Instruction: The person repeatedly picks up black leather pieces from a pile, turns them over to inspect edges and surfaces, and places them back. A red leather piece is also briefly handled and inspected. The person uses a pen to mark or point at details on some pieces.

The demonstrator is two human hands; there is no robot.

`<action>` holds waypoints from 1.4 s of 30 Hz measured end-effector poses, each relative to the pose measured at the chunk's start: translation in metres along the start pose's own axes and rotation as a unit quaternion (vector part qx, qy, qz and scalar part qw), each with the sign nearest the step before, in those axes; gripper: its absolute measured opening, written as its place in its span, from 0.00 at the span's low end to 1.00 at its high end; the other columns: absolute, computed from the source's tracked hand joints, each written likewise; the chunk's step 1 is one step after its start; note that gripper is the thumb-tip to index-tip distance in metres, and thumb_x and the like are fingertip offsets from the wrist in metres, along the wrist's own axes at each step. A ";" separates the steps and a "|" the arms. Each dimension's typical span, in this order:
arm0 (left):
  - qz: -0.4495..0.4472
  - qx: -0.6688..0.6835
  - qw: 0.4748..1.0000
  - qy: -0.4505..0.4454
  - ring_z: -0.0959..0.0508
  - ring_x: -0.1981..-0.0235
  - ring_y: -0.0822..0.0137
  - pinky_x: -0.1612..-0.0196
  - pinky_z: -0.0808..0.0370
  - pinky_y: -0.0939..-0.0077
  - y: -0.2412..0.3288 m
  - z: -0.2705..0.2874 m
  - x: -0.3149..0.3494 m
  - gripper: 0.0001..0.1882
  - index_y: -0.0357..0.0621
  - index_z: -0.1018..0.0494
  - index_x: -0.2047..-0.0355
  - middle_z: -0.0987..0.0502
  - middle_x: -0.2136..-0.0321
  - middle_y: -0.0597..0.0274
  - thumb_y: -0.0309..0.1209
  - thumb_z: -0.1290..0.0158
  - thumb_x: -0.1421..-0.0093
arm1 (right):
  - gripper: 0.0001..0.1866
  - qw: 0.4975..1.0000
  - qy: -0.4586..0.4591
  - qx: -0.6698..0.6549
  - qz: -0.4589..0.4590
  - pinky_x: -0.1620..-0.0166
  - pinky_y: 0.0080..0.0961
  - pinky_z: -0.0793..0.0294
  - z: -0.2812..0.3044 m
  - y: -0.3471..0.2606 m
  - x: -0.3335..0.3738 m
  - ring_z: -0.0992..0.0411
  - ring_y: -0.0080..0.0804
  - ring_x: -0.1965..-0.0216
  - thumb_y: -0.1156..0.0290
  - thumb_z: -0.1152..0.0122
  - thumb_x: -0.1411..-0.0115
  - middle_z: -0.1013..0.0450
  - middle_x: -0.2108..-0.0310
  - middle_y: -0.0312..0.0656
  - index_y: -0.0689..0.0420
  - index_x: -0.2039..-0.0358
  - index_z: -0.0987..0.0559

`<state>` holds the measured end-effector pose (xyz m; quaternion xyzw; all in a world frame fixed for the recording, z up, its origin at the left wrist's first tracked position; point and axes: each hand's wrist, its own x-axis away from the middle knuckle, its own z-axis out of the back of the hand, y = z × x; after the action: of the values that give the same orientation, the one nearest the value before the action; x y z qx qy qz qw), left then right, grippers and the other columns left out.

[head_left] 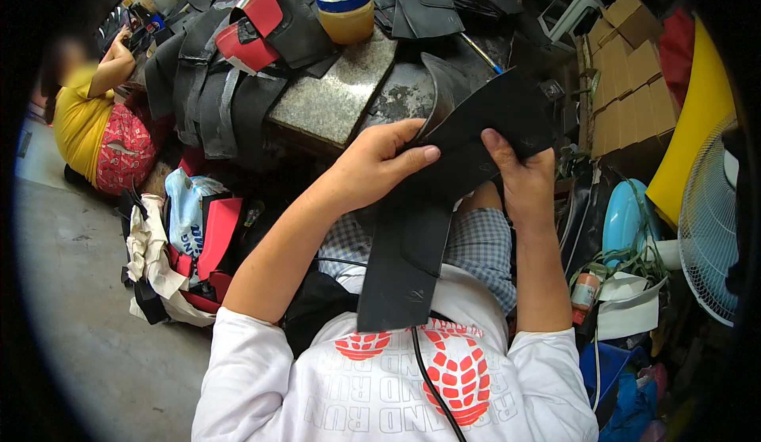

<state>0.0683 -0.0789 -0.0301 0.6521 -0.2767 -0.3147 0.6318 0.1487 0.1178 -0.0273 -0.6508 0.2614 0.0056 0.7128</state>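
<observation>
Both of my hands hold a large black leather piece (404, 260), cut like a boot upper, above my lap. One long arm of it hangs down toward my shirt, and a curved flap stands up at its far side. My left hand (380, 164) pinches its left edge, the thumb lying on top. On the right part, my right hand (525, 174) presses its thumb on the surface, with the other fingers mostly hidden behind. Faint light marks show on the leather.
Ahead stands a workbench with a stone slab (337, 101), stacked black pieces (210, 77), red-and-black pieces (258, 34) and a blue-rimmed jar (344, 14). A bag of scraps (186, 236) lies on the floor at left. A fan (709, 220) and cardboard boxes (634, 69) stand at right. Another person (103, 125) sits far left.
</observation>
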 end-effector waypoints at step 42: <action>-0.080 -0.001 0.995 0.052 0.24 0.56 0.75 0.51 0.27 0.81 0.023 0.006 -0.027 0.19 0.33 0.29 0.44 0.21 0.57 0.59 0.29 0.48 0.33 | 0.11 0.999 -0.016 0.008 0.041 0.75 0.15 0.46 -0.012 -0.008 -0.044 0.45 0.10 0.77 0.71 0.45 0.34 0.40 0.80 0.25 0.58 0.75 0.28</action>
<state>0.0465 -0.0633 -0.0052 0.6869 -0.1903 -0.3305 0.6186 0.1094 0.1204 -0.0033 -0.6338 0.2763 0.0437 0.7211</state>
